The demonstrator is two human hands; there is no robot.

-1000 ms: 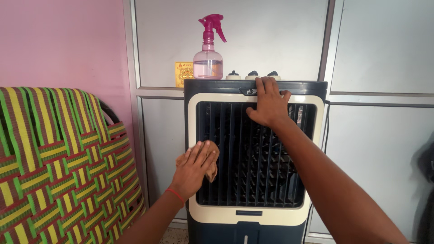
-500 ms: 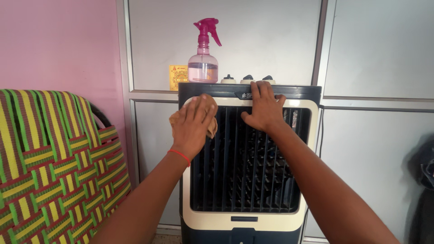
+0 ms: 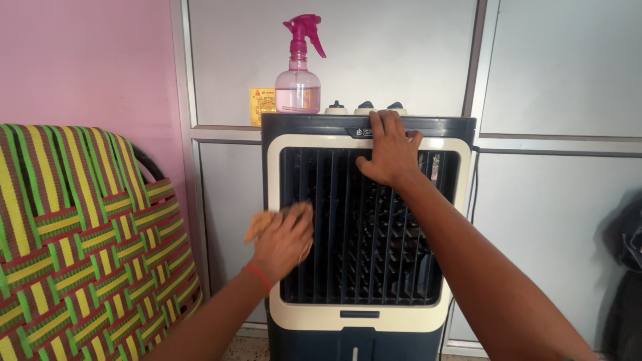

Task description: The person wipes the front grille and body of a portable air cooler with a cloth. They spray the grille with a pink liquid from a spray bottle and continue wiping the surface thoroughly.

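While the right hand (image 3: 391, 150) lies spread flat on the air cooler (image 3: 366, 227) top edge, the left hand (image 3: 284, 238) presses a soft, limp brown cloth (image 3: 262, 226) against its cream frame; it is probably best bunched under the palm.

A clear plastic spray bottle with a magenta trigger head (image 3: 299, 73) stands upright in front of a grey panelled wall with metal framing strips (image 3: 555, 73). Just left of the bottle, a small square yellow card (image 3: 261, 107) leans against that wall. A pink painted wall (image 3: 87, 60) fills the upper left. Below it stands a chair back woven from green, yellow and maroon straps (image 3: 87, 234). Dark cloth (image 3: 625, 267) hangs at the right edge.
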